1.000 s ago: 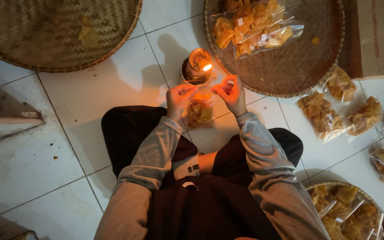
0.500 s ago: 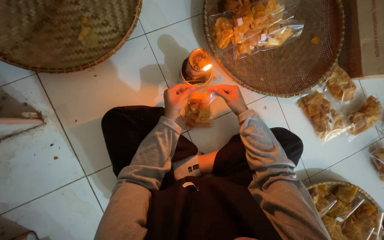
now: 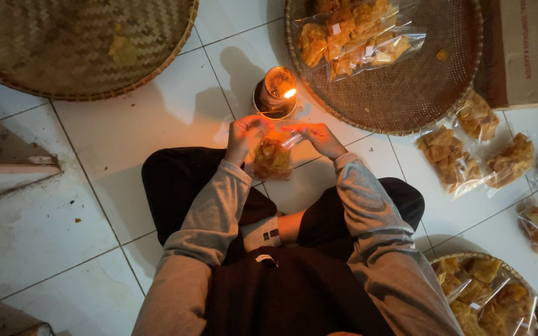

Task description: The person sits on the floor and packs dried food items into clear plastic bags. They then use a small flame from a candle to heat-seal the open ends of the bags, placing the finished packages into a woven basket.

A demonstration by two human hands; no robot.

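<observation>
From the head view, we sat cross-legged on the white tile floor (image 3: 157,124). Our left hand (image 3: 244,134) and right hand (image 3: 316,137) both pinched the top edge of a small clear bag (image 3: 273,158) of fried snacks, fingers closed narrow on the plastic. The bag hung between our hands, just in front of a lit candle (image 3: 276,92). Its seam seemed close to the flame, though the dim light made that hard to judge. A woven tray (image 3: 418,93) with filled bags lay beyond.

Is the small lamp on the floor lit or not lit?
Lit. A small flame burns at the rim of the lamp, casting orange light on both hands and the snack bag.
</observation>
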